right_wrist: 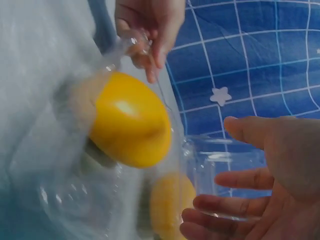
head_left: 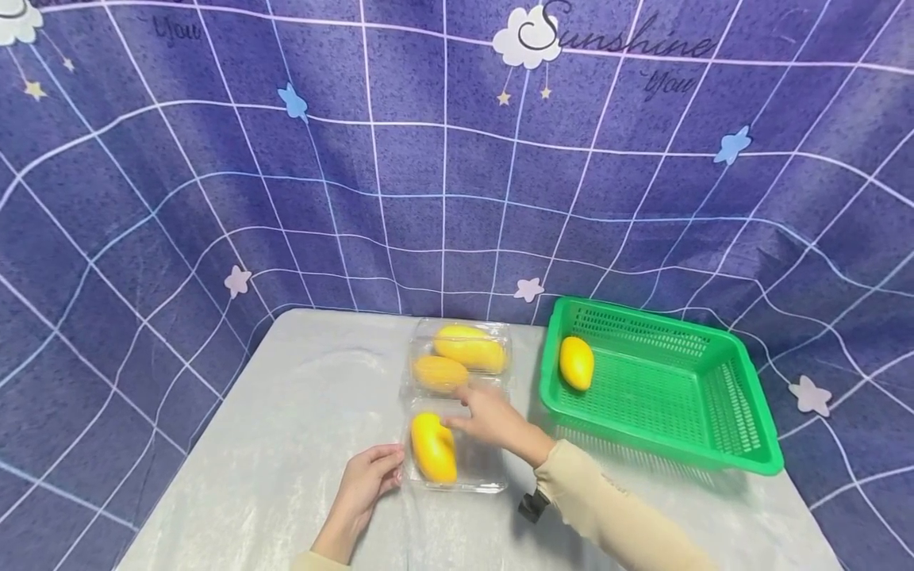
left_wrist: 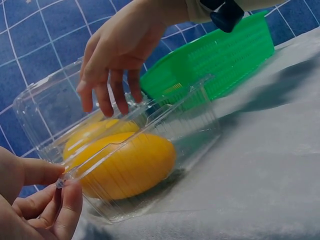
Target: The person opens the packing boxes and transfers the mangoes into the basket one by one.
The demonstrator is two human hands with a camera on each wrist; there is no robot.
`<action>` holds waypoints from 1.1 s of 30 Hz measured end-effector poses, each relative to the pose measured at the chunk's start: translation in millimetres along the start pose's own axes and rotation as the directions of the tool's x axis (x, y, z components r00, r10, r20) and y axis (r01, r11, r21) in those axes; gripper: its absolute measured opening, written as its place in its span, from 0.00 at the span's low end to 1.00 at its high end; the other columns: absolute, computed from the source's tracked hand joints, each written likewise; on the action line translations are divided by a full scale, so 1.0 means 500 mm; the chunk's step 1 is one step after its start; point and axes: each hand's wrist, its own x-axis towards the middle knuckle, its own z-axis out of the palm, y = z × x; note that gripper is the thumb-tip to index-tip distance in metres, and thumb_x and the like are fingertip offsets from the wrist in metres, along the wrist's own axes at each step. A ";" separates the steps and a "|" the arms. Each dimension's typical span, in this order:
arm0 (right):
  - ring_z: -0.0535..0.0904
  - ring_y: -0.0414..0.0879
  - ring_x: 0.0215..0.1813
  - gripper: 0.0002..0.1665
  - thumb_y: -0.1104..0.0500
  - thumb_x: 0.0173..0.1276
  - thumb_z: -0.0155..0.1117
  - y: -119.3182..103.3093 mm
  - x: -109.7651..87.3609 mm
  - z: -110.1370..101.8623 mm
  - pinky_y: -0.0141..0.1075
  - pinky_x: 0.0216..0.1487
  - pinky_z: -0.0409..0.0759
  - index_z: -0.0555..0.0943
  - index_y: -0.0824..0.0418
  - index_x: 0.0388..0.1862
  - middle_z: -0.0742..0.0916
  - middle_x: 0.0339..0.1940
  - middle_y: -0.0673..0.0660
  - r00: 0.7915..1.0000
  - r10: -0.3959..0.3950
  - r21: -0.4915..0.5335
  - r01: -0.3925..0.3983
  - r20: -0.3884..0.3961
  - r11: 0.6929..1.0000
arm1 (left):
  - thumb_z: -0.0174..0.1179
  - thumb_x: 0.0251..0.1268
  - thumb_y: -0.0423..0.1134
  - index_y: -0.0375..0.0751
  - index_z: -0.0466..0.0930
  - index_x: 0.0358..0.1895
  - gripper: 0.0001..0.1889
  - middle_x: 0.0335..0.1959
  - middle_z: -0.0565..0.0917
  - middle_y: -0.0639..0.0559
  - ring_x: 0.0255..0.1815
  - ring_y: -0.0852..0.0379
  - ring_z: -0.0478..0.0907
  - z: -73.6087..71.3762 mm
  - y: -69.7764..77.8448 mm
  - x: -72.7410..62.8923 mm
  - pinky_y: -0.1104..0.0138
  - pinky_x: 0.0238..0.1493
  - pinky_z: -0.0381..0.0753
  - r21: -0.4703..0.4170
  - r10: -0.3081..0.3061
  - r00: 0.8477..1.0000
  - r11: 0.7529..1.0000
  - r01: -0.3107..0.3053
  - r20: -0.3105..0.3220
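A clear plastic clamshell box [head_left: 480, 468] stands open on the table, one yellow mango [head_left: 433, 448] lying in its near half. My left hand [head_left: 367, 484] pinches the box's rim at the left side; the left wrist view shows thumb and fingers on its corner. Over the middle of the box hovers my right hand [head_left: 491, 414], fingers extended and apart, holding nothing. Beyond it, more mangoes [head_left: 467, 347] show behind or under clear plastic. In the right wrist view the nearer mango [right_wrist: 130, 120] sits below the left hand, with another, blurred mango [right_wrist: 172, 205] beside my right fingertips.
At the right stands a green perforated basket [head_left: 743, 420] with one mango [head_left: 576, 363] at its left end. A grey-white cloth covers the table [head_left: 307, 396]. Behind the table hangs a blue curtain [head_left: 428, 174] with a grid and stars.
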 end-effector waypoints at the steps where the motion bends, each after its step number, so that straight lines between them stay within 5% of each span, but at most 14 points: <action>1: 0.83 0.55 0.44 0.29 0.47 0.64 0.66 -0.003 0.000 0.004 0.44 0.44 0.83 0.78 0.69 0.54 0.86 0.45 0.64 1.000 0.022 0.008 -0.022 0.017 1.000 | 0.60 0.65 0.34 0.23 0.75 0.54 0.19 0.31 0.81 0.49 0.27 0.61 0.76 0.000 0.000 0.000 0.72 0.29 0.82 -0.001 -0.001 1.000 1.000 0.001 -0.001; 7: 0.82 0.57 0.53 0.36 0.44 0.61 0.69 -0.017 0.003 0.035 0.48 0.53 0.83 0.76 0.67 0.59 0.85 0.53 0.64 0.982 0.155 0.007 -0.156 0.106 0.988 | 0.61 0.65 0.36 0.24 0.75 0.55 0.21 0.32 0.81 0.50 0.28 0.60 0.77 -0.002 -0.003 0.001 0.72 0.29 0.83 0.002 -0.012 1.000 1.000 0.012 -0.001; 19: 0.80 0.60 0.59 0.48 0.36 0.56 0.70 -0.030 -0.009 0.080 0.48 0.62 0.79 0.73 0.71 0.63 0.83 0.57 0.67 0.957 0.240 -0.021 -0.239 0.165 0.971 | 0.60 0.66 0.38 0.25 0.75 0.56 0.21 0.35 0.82 0.49 0.29 0.61 0.77 -0.004 -0.003 0.002 0.71 0.30 0.83 0.018 -0.032 0.999 0.999 0.032 -0.005; 23: 0.83 0.55 0.46 0.45 0.37 0.56 0.71 -0.031 -0.009 0.091 0.44 0.51 0.84 0.75 0.71 0.58 0.86 0.46 0.63 0.954 0.251 0.007 -0.256 0.165 0.967 | 0.60 0.67 0.37 0.25 0.74 0.56 0.21 0.34 0.81 0.50 0.29 0.61 0.77 -0.006 -0.005 0.004 0.71 0.30 0.83 0.017 -0.028 1.000 0.999 0.028 0.002; 27: 0.77 0.44 0.31 0.37 0.38 0.55 0.72 -0.035 -0.008 0.098 0.35 0.33 0.79 0.77 0.67 0.48 0.82 0.31 0.53 0.955 0.252 0.040 -0.261 0.157 0.964 | 0.60 0.67 0.38 0.24 0.74 0.56 0.21 0.32 0.81 0.52 0.29 0.61 0.77 -0.007 -0.007 0.004 0.72 0.30 0.83 0.020 -0.020 1.000 1.000 0.020 0.006; 33: 0.76 0.44 0.31 0.36 0.39 0.55 0.72 -0.038 -0.006 0.112 0.34 0.33 0.78 0.77 0.67 0.49 0.82 0.31 0.54 0.952 0.267 0.052 -0.277 0.153 0.959 | 0.61 0.65 0.39 0.25 0.75 0.55 0.22 0.31 0.80 0.52 0.29 0.61 0.77 -0.004 -0.008 0.002 0.72 0.32 0.84 0.019 -0.005 1.000 1.000 0.005 0.005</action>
